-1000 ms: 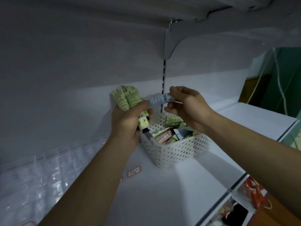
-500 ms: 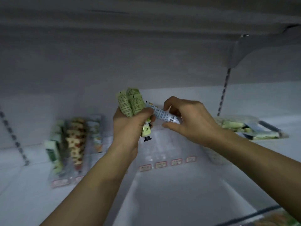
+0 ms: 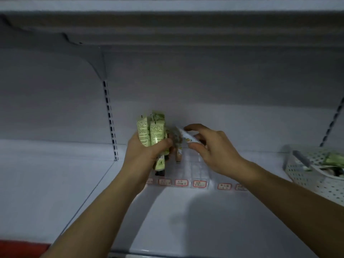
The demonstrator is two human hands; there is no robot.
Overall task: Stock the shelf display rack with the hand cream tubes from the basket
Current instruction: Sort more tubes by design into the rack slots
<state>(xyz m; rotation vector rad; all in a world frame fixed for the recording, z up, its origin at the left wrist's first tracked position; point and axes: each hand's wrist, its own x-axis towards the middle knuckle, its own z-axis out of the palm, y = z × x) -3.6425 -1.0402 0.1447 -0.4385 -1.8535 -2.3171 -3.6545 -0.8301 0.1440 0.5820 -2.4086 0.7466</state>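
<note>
The left hand (image 3: 147, 155) grasps a bunch of green hand cream tubes (image 3: 151, 133) upright, caps down. Just right of its fingers, the right hand (image 3: 210, 149) pinches a white tube (image 3: 187, 137), tilted, pointing up-left. The basket (image 3: 314, 175) sits far right on the shelf (image 3: 55, 183).

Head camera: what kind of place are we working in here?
Most likely a retail shop aisle: white metal shelving with slotted uprights, a row of red-bordered price labels along a clear display rack, and a basket of stock.
</note>
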